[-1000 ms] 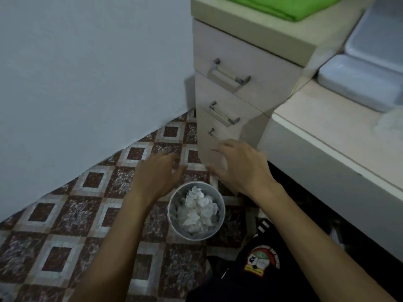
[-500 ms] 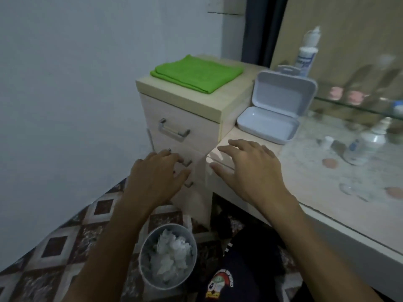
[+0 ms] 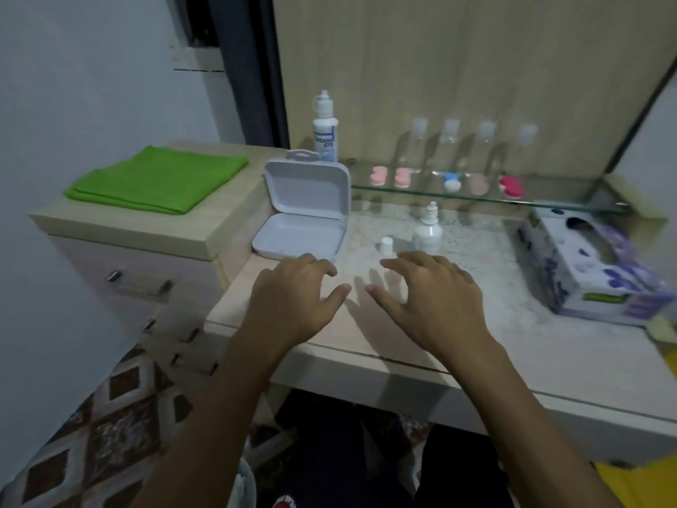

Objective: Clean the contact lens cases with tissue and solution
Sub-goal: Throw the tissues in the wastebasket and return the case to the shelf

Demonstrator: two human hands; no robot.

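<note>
Since half a second ago the view has lifted from the floor and drawers to the countertop; the wastebasket of crumpled tissue has dropped out of sight, and both hands have come up from in front of the drawer unit to hover over the counter's near edge.

The left hand is palm down, fingers relaxed and slightly spread, holding nothing; its fingertips lie just in front of the open white hinged box. The right hand is likewise palm down with loosely spread, slightly bent fingers and holds nothing. Whether either hand touches the surface cannot be told.

Just beyond the right fingers stand a small solution bottle and its white cap. The contact lens cases, pink, blue-white, beige and red, sit in a row on the glass shelf at the back, in front of four clear bottles. A taller solution bottle stands behind the white box. A tissue box lies at the right, and a folded green cloth rests on top of the drawer unit.
</note>
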